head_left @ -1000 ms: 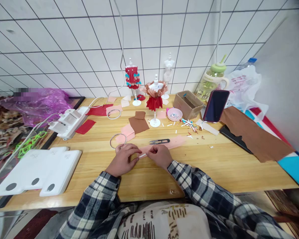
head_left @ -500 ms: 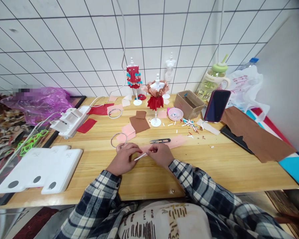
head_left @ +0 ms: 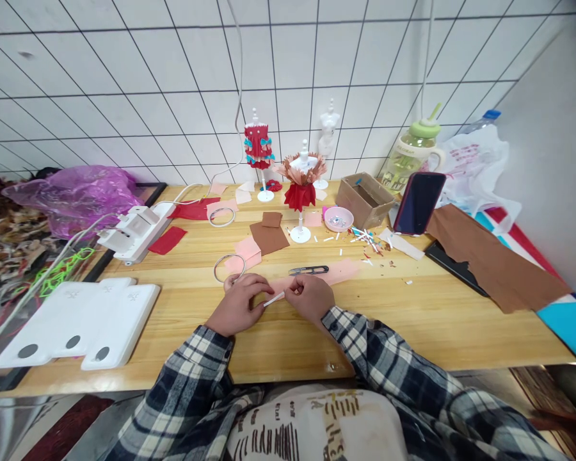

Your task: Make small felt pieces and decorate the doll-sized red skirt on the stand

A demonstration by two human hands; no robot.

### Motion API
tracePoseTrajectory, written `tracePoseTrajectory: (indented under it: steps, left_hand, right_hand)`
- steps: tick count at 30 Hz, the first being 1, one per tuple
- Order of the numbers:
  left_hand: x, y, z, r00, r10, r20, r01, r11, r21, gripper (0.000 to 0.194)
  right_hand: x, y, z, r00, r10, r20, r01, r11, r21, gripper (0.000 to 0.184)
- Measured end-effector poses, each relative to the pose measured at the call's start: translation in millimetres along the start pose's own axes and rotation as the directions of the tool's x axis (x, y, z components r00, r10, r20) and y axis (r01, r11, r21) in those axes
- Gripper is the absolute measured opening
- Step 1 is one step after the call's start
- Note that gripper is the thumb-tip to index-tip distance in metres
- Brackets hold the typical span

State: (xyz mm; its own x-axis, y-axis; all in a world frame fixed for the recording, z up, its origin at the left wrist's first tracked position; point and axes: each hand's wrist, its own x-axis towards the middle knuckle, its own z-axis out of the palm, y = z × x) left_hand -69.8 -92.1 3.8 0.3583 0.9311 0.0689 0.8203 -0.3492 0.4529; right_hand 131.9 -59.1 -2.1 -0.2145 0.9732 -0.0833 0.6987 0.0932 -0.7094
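Observation:
A thin white paper-like strip (head_left: pixel 274 299) slants between my hands, just above or on the pink crinkled sheet (head_left: pixel 343 271) on the table. My right hand (head_left: pixel 312 298) is closed, pinching the strip's upper right end between thumb and forefinger. My left hand (head_left: pixel 239 305) is curved over the sheet's left end. Its thumb and forefinger are apart around the strip's lower end, the thumb close to or touching it. Black-handled thread snips (head_left: pixel 309 270) lie just beyond my right hand. A metal ring (head_left: pixel 215 272) lies beyond my left hand, over pink squares (head_left: pixel 249 251).
Small dress forms stand behind, one in a red skirt (head_left: pixel 300 197), one in a red dress (head_left: pixel 258 146). Scraps surround a pink dish (head_left: pixel 338 227) and a cardboard box (head_left: pixel 366 202). A phone (head_left: pixel 419 203) leans at right. A white board (head_left: pixel 81 323) and power strip (head_left: pixel 139 232) lie left.
The white strip has shifted slightly up and right, its lower end now closer to my left thumb. My right hand still pinches it. Both hands otherwise barely moved.

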Motion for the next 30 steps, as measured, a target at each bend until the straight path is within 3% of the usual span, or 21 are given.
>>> tracePoseTrajectory:
  steps: [6, 12, 19, 30]
  left_hand:
    - [-0.7, 0.8, 0.5, 1.0, -0.017, -0.017, 0.018, 1.0, 0.02, 0.025]
    - [-0.8, 1.0, 0.8, 1.0, -0.011, -0.018, 0.012, 1.0, 0.026, 0.024]
    - [-0.5, 1.7, -0.6, 1.0, -0.008, -0.012, 0.008, 1.0, 0.023, 0.026]
    - [-0.1, 2.9, -1.9, 1.0, -0.015, 0.003, 0.015, 1.0, 0.012, 0.028]
  right_hand:
    - [0.3, 2.7, 1.4, 0.997, 0.074, 0.01, -0.074, 0.997, 0.024, 0.016]
    - [0.0, 3.2, 2.5, 0.998, 0.063, 0.007, -0.063, 0.998, -0.004, 0.015]
    - [0.6, 3.0, -1.2, 0.993, 0.017, 0.119, -0.041, 0.979, 0.198, 0.019]
    - [-1.7, 0.8, -1.3, 0.998, 0.05, 0.037, -0.049, 0.999, -0.017, 0.015]
